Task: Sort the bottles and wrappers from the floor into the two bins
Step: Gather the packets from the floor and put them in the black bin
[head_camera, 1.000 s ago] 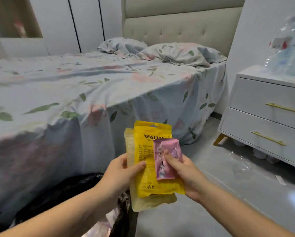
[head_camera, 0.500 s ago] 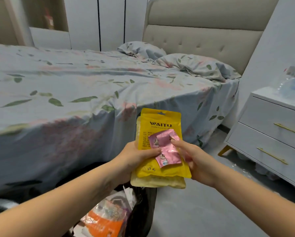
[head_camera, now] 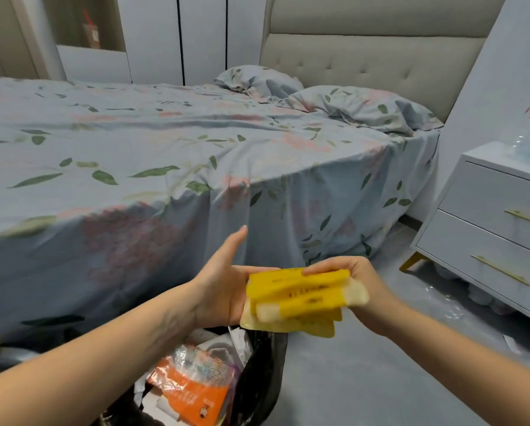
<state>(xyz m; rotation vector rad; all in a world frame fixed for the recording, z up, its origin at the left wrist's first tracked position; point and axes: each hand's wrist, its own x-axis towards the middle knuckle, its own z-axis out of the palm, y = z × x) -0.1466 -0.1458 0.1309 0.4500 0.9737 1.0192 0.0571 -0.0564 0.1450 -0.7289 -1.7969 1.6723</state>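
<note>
While right hand (head_camera: pixel 354 279) grips folded wrappers (head_camera: pixel 300 298) above bin (head_camera: pixel 257 373), left hand (head_camera: pixel 223 284) open: shift over bin, then release.

A wide bed with a grey floral sheet (head_camera: pixel 165 155) and beige tufted padded headboard (head_camera: pixel 374 59) fills the room. White wardrobe doors (head_camera: pixel 153 35) stand behind it; a white two-drawer nightstand with gold handles (head_camera: pixel 488 216) sits on grey floor (head_camera: pixel 350 388).

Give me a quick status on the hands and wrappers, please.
Right hand grips folded yellow wrappers. Left hand open beside them. Black-bagged bin directly below, nothing blocking.
</note>
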